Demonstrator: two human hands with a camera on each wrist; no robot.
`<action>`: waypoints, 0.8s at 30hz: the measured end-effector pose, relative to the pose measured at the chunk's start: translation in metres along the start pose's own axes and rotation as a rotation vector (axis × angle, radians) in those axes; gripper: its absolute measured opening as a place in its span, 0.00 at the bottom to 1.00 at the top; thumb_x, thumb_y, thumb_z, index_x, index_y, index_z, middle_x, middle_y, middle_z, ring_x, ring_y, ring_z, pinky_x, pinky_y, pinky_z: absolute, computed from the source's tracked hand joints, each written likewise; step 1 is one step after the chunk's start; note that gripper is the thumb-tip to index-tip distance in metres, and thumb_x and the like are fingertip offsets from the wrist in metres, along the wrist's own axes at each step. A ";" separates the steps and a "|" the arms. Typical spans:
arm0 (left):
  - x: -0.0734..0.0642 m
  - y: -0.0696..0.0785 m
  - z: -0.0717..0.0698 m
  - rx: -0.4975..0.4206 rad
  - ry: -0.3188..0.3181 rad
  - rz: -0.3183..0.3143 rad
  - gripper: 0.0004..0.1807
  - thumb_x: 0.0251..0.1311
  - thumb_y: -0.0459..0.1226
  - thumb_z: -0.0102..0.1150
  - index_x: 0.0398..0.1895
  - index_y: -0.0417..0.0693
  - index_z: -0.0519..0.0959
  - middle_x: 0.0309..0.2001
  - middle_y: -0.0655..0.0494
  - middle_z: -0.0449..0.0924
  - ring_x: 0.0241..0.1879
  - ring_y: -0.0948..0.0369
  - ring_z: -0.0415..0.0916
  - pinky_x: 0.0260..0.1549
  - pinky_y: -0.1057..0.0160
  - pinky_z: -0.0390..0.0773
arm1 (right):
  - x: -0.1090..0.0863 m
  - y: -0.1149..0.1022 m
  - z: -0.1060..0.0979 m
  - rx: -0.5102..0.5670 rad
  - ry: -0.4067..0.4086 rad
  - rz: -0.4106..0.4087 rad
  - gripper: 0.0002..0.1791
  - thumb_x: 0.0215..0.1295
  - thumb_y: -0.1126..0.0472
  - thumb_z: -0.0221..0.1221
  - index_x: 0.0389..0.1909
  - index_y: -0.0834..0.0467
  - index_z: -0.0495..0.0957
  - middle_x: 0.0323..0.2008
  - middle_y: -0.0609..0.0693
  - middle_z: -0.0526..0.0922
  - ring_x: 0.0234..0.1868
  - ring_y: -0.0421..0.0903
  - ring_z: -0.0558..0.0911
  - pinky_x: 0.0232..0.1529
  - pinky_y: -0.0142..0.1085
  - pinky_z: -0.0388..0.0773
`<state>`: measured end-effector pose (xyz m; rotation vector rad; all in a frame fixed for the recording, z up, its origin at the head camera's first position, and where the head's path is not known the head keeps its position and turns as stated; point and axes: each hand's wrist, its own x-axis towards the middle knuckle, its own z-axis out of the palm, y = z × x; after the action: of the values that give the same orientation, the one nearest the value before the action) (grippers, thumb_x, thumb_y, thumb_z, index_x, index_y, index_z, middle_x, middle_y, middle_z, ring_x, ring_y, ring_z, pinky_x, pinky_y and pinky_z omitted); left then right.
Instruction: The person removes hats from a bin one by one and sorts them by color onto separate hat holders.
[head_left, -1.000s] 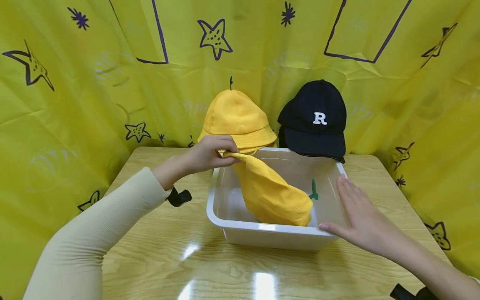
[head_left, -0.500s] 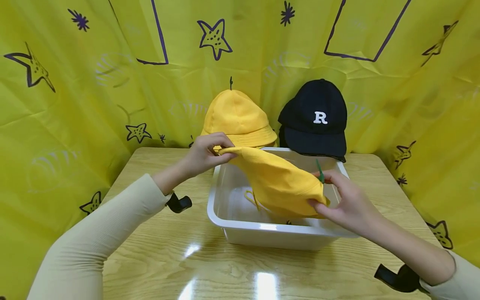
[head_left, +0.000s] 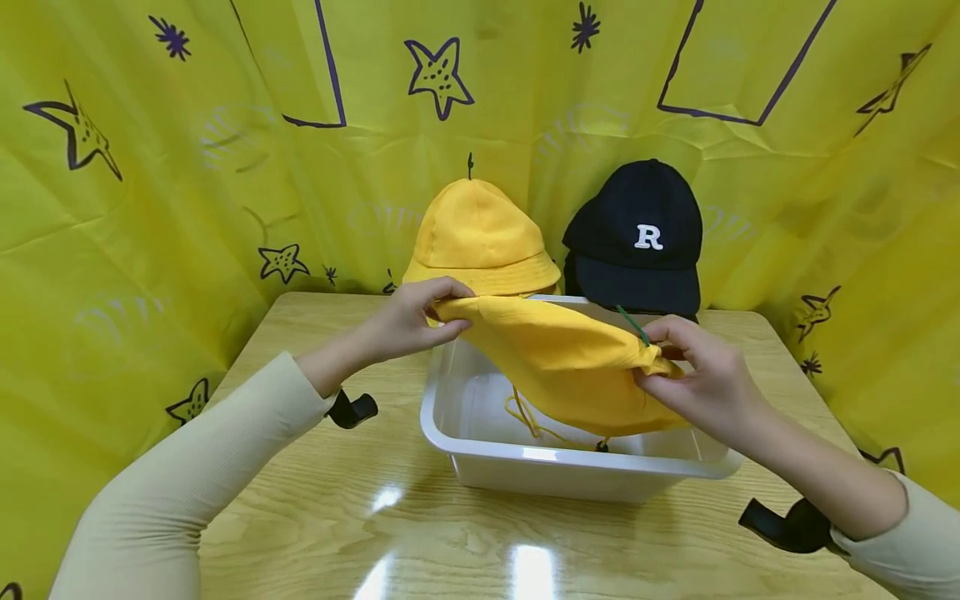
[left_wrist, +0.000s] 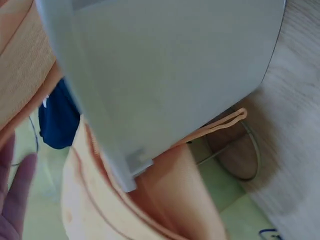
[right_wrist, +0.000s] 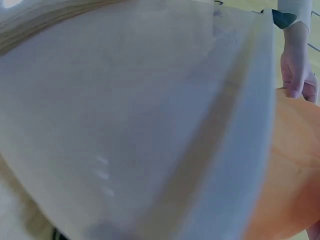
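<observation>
A yellow bucket hat, stretched sideways and sagging, is held over a white plastic bin in the head view. My left hand pinches its edge at the left. At the other end my right hand grips bunched fabric beside the hat's green sprout. A yellow cord dangles from the hat into the bin. In the right wrist view the left hand pinches the hat, which looks orange there. The left wrist view shows the hat's cloth beside some fingers.
Behind the bin stand another yellow bucket hat with a sprout and a black cap marked R. All rest on a wooden table. A yellow patterned curtain surrounds the table's back and sides.
My right hand has left the bin's right rim and taken hold of the hat's sprout end. That end has risen out of the bin, and the hat now hangs stretched between both hands.
</observation>
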<state>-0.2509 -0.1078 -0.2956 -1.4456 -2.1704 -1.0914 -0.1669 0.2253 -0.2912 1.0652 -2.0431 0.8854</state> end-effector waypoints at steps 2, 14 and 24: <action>0.002 0.005 -0.001 0.067 0.001 0.023 0.14 0.49 0.28 0.67 0.41 0.38 0.77 0.36 0.51 0.82 0.33 0.63 0.76 0.33 0.66 0.78 | 0.006 0.000 0.000 -0.010 0.010 -0.015 0.24 0.65 0.45 0.53 0.29 0.65 0.76 0.28 0.50 0.79 0.31 0.28 0.73 0.33 0.16 0.71; 0.016 0.044 0.005 0.082 0.085 0.056 0.10 0.47 0.30 0.69 0.31 0.40 0.76 0.28 0.55 0.77 0.28 0.65 0.70 0.28 0.68 0.71 | 0.039 0.007 0.001 0.044 0.053 -0.009 0.20 0.58 0.51 0.61 0.30 0.67 0.78 0.27 0.52 0.79 0.29 0.30 0.70 0.30 0.18 0.66; 0.009 0.047 0.013 0.012 0.242 0.054 0.09 0.46 0.26 0.69 0.26 0.40 0.76 0.25 0.54 0.74 0.27 0.64 0.67 0.25 0.68 0.68 | 0.054 0.002 0.000 -0.111 0.039 0.030 0.21 0.48 0.73 0.66 0.44 0.73 0.74 0.40 0.64 0.79 0.42 0.37 0.76 0.48 0.18 0.68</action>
<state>-0.2107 -0.0831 -0.2791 -1.2855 -1.9556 -1.1661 -0.1932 0.2043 -0.2489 0.9523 -2.0556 0.7916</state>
